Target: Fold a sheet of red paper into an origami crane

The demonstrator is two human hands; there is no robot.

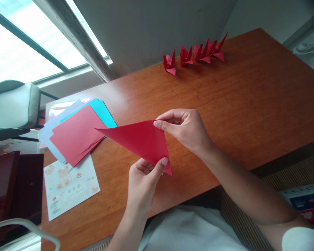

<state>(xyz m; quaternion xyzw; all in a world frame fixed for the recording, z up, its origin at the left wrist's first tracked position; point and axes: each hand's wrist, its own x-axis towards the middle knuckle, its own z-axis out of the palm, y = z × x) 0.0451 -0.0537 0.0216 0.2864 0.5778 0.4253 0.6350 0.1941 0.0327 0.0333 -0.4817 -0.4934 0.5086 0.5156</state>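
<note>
A red sheet of origami paper (143,141), doubled over into a roughly triangular shape, is held up above the table between my hands. My left hand (145,177) pinches its lower edge near the bottom corner, thumb on top. With thumb and fingers, my right hand (184,127) grips the upper right edge. The pointed left end of the paper sticks out over a pile of loose sheets. Parts of the fingers behind the paper are hidden.
Red sheets (77,134) top a pile with blue paper (104,111) on the wooden table (240,104). A white bear-printed sheet (72,186) lies nearer. Several folded red paper cranes (170,64) stand along the far edge. A chair (13,104) is at left.
</note>
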